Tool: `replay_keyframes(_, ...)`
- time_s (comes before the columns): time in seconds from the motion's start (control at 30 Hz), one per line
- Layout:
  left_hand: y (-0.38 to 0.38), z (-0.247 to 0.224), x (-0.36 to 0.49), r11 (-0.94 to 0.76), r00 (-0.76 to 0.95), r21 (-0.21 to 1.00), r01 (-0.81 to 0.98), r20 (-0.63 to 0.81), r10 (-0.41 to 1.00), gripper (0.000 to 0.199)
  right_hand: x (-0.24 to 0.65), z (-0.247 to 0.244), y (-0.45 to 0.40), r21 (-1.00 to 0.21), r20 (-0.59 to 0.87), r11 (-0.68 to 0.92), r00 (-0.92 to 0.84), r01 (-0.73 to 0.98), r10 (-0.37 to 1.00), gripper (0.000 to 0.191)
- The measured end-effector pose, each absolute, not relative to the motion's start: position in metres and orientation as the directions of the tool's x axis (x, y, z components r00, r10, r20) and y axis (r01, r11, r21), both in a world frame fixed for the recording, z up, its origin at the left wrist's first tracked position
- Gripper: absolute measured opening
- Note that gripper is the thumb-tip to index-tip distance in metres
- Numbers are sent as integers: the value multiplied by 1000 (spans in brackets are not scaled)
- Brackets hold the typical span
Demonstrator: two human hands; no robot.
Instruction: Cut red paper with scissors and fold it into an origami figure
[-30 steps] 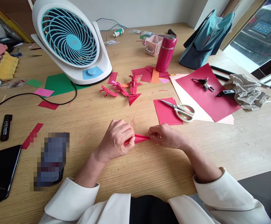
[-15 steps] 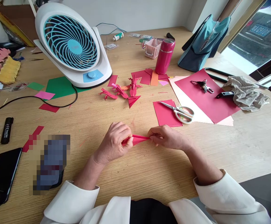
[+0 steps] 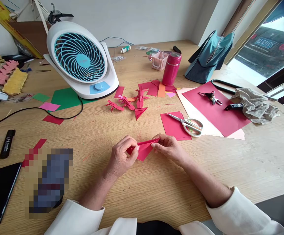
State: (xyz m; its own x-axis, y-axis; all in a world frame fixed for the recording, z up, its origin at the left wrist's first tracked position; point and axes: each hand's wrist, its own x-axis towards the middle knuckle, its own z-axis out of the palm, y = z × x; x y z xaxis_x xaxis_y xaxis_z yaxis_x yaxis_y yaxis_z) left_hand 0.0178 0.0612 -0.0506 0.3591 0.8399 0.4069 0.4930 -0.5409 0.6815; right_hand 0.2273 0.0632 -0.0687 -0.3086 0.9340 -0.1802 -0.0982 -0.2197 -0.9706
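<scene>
A folded piece of red paper (image 3: 144, 150) is stretched between my hands above the wooden table, its lower edge coming to a point. My left hand (image 3: 125, 153) pinches its left end between thumb and fingers. At its right end, my right hand (image 3: 167, 147) grips the upper corner, the thumb pressed on the front. Beyond my hands lie several small folded red paper figures (image 3: 126, 102) and a folded red triangle (image 3: 140, 112). To the right, scissors (image 3: 186, 123) rest on a stack of red paper squares (image 3: 172, 125).
A white and blue fan (image 3: 83, 65) stands at the back left, its black cord (image 3: 34, 109) running across the table. A pink flask (image 3: 172, 69) and a blue bag (image 3: 206, 62) stand behind. Large red sheet (image 3: 215, 111), crumpled cloth (image 3: 256, 104) and keys lie right; black phone (image 3: 1, 192) and marker (image 3: 7, 143) left.
More of the red paper now shows, with a pointed flap hanging below. My right hand has turned and shifted its grip, its thumb now in front. The view has tilted slightly upward.
</scene>
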Motion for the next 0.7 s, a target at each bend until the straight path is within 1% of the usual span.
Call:
replay_keyframes(0.13, 61, -53, 19, -546, 356, 673, 499, 415, 837, 16, 227, -65, 63, -958, -202, -251, -291, -141, 935, 37)
replay_keyframes(0.33, 58, -53, 20, -563, 367, 652, 508, 427, 826, 15, 226, -65, 63, -958, -205, -249, -273, -141, 940, 37)
replay_keyframes(0.5, 56, -52, 20, -573, 351, 631, 523, 453, 820, 17, 225, -65, 62, -960, -200, -241, -252, -140, 947, 33)
replay_keyframes(0.7, 56, -53, 22, -575, 331, 617, 537, 474, 816, 17, 224, -65, 62, -937, -225, -274, -225, -218, 948, 31)
